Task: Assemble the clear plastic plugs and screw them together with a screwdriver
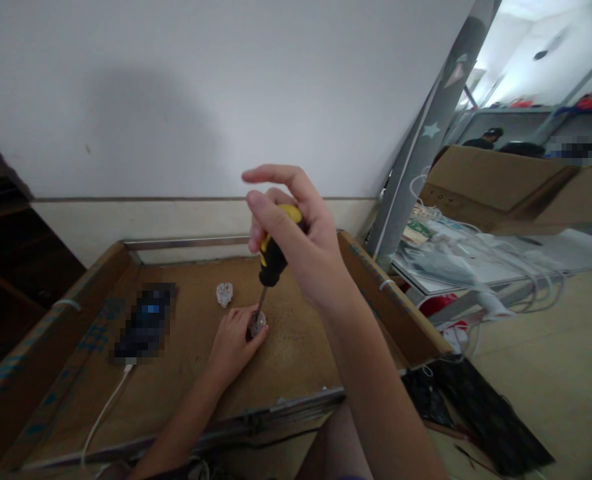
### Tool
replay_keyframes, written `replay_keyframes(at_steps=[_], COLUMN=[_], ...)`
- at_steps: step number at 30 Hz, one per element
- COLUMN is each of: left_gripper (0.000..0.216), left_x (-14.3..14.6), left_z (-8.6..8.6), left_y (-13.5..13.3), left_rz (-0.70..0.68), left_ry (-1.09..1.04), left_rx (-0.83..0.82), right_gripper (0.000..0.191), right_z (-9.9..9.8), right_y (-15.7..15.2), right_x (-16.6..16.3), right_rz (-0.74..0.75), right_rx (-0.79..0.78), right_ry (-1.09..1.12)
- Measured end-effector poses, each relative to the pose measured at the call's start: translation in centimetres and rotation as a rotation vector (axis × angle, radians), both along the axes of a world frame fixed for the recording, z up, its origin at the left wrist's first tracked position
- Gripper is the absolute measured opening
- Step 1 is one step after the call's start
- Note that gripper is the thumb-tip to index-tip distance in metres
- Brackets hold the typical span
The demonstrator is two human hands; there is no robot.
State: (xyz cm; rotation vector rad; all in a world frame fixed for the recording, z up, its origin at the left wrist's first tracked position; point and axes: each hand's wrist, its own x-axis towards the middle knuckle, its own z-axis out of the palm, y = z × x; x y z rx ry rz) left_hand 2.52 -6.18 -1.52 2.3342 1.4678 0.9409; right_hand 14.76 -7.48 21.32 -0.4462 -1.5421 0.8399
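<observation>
My right hand [296,233] is wrapped round the black and yellow handle of a screwdriver [273,265], with the index finger stretched out above it. The screwdriver tilts slightly, and its metal shaft points down to a small clear plastic piece [259,324]. Closed around that piece, my left hand [236,337] steadies it on the cardboard surface. Whether the tip sits in a screw is too small to tell. A second clear plastic piece [224,294] lies a little beyond my left hand, touched by neither hand.
The cardboard-lined tray [396,320] has raised sides. On its left lies a blurred-out phone [146,321] with a white cable [107,408]. A grey post [421,133] stands at the right, beside a cluttered table with plastic bags [446,257] and a cardboard box [496,190]. People sit farther back.
</observation>
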Motion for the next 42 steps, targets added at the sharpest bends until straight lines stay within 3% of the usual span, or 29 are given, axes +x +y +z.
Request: replay_keyframes(at_steps=[2,3,5,8,10,12,15,17,19,22,24,26,28,30,32,33,36,38,40,42], left_gripper=[0.034,0.034,0.033,0.031,0.029,0.028,0.028,0.029,0.029,0.028,0.028,0.029,0.03,0.032,0.033,0.032,0.03,0.03,0.032,0.034], left_x=[0.0,0.0,0.1,0.2,0.2,0.2,0.2,0.2,0.2,0.3,0.3,0.3,0.3,0.2,0.2,0.2,0.3,0.3,0.3,0.3], left_z=[0.1,0.1,0.1,0.2,0.2,0.3,0.4,0.4,0.4,0.2,0.1,0.0,-0.1,-0.2,-0.2,-0.2,-0.1,0.0,0.0,0.0], left_y=[0.0,0.0,0.0,0.0,0.0,0.0,-0.1,-0.1,-0.1,-0.1,-0.1,-0.1,-0.1,-0.1,-0.1,-0.1,-0.1,-0.1,-0.1,0.0], left_rz=[0.002,0.006,0.017,0.029,0.028,0.027,0.031,0.033,0.023,0.008,0.012,0.017,0.026,0.03,0.032,0.034,0.039,0.035,0.036,0.037], left_ry=[-0.009,-0.012,-0.008,0.008,0.009,0.011,0.023,0.017,0.002,-0.01,-0.006,0.0,0.003,-0.001,-0.009,-0.013,-0.024,-0.042,-0.057,-0.049], left_rx=[-0.009,-0.009,-0.004,0.004,0.009,0.015,0.018,0.015,0.013,0.02,0.023,0.021,0.018,0.013,0.006,0.003,0.001,0.0,-0.006,-0.012], right_gripper=[0.031,0.036,0.039,0.025,0.012,0.006,0.024,0.035,0.035,0.03,0.022,0.014,0.014,0.027,0.037,0.039,0.036,0.029,0.019,0.017], right_z=[0.2,0.2,0.2,-0.2,-0.6,-0.7,-0.5,-0.2,0.0,-0.1,-0.2,-0.2,-0.1,0.2,0.4,0.4,-0.2,-0.6,-0.9,-0.8], right_y=[0.1,0.2,0.5,0.6,0.3,0.0,-0.3,-0.2,-0.1,-0.3,-0.6,-0.8,-0.8,-0.6,-0.3,-0.2,0.1,0.0,-0.3,-0.6], right_x=[0.0,-0.1,-0.3,-0.7,-1.1,-1.3,-1.2,-1.1,-1.0,-1.0,-1.1,-1.0,-0.8,-0.6,-0.5,-0.6,-1.5,-2.1,-2.5,-2.5], right_rz=[0.124,0.11,-0.072,-0.44,-0.518,-0.376,-0.002,0.077,-0.098,-0.541,-0.648,-0.548,-0.306,-0.04,0.039,-0.037,-0.47,-0.635,-0.629,-0.517], right_rx=[-0.098,-0.118,-0.052,0.199,0.278,0.198,-0.032,-0.097,-0.027,0.199,0.291,0.254,0.118,-0.016,-0.071,-0.065,0.068,0.203,0.277,0.234], right_ry=[-0.001,-0.008,-0.025,-0.049,-0.024,0.047,0.09,0.027,-0.04,-0.098,-0.128,-0.1,-0.021,0.0,-0.039,-0.051,-0.024,-0.038,-0.064,-0.052])
